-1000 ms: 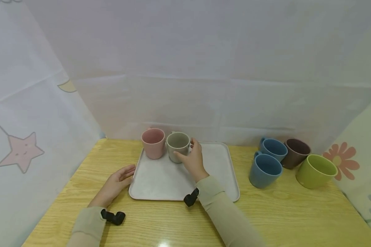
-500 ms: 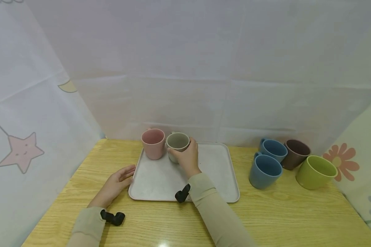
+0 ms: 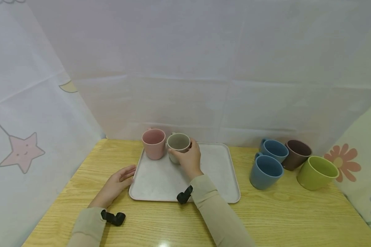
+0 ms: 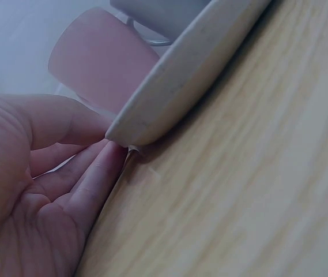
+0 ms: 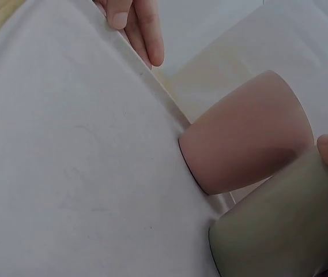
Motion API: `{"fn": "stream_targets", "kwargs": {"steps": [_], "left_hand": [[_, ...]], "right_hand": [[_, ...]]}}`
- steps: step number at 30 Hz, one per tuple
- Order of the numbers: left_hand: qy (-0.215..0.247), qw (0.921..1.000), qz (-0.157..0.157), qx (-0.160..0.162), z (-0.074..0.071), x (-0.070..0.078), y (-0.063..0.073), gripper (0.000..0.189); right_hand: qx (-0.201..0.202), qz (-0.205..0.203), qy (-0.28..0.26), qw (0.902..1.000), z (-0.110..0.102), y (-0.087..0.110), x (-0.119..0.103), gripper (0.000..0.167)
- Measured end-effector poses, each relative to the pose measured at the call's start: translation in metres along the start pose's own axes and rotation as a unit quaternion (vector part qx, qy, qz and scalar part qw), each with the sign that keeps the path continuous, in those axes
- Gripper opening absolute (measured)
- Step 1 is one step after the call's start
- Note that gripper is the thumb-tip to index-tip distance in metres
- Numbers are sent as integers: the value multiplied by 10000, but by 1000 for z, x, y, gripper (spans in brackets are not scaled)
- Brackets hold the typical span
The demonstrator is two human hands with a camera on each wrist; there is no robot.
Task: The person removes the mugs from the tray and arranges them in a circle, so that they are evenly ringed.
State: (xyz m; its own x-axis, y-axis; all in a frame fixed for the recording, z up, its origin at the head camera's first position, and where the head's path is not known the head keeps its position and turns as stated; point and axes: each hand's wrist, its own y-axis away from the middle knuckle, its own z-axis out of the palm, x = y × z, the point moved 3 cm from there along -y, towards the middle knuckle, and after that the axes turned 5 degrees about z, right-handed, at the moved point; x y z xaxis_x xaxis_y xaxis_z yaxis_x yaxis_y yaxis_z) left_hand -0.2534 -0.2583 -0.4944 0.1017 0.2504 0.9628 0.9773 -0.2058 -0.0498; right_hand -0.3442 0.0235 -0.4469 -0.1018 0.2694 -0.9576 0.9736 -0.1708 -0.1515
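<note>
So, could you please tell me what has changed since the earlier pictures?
The right hand has shifted slightly left, its thumb now farther across the gray mug's front. The gray mug, pink mug, tray and left hand at its edge stayed in place.

Both arms reach forward; the right forearm [image 3: 221, 216] slants to the person's left and extends farther, the wrist nearly in line with it; the left forearm [image 3: 88, 223] stays lower, its wrist bending slightly inward; sleeves cover both down to the wrists; the right hand [image 3: 189, 158] is curved in a grip, thumb set opposite its fingers; the left hand [image 3: 115, 183] lies relaxed, its fingers [image 3: 130, 167] extended and lightly bent.
</note>
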Motion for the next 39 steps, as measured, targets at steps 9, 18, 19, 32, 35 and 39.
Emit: {"fn": "stream_targets", "kwargs": {"steps": [9, 18, 19, 32, 35, 39], "left_hand": [[-24, 10000, 2, 16, 0, 1, 1, 59], [-84, 10000, 4, -14, 1, 1, 0, 59], [-95, 10000, 3, -13, 1, 1, 0, 59], [-74, 10000, 34, -23, 3, -1, 0, 59], [-92, 10000, 21, -32, 2, -2, 0, 59], [-142, 9999, 37, -24, 0, 0, -1, 59]], "right_hand": [[-22, -40, -107, 9999, -11, 8, -1, 84], [-129, -106, -135, 9998, -31, 19, 7, 83], [-121, -158, -143, 9997, -33, 20, 7, 82], [-278, -302, -115, 9991, -72, 35, 22, 80], [-359, -330, -76, 9988, -84, 39, 22, 79], [-488, -448, -8, 9978, -101, 44, 16, 79]]}}
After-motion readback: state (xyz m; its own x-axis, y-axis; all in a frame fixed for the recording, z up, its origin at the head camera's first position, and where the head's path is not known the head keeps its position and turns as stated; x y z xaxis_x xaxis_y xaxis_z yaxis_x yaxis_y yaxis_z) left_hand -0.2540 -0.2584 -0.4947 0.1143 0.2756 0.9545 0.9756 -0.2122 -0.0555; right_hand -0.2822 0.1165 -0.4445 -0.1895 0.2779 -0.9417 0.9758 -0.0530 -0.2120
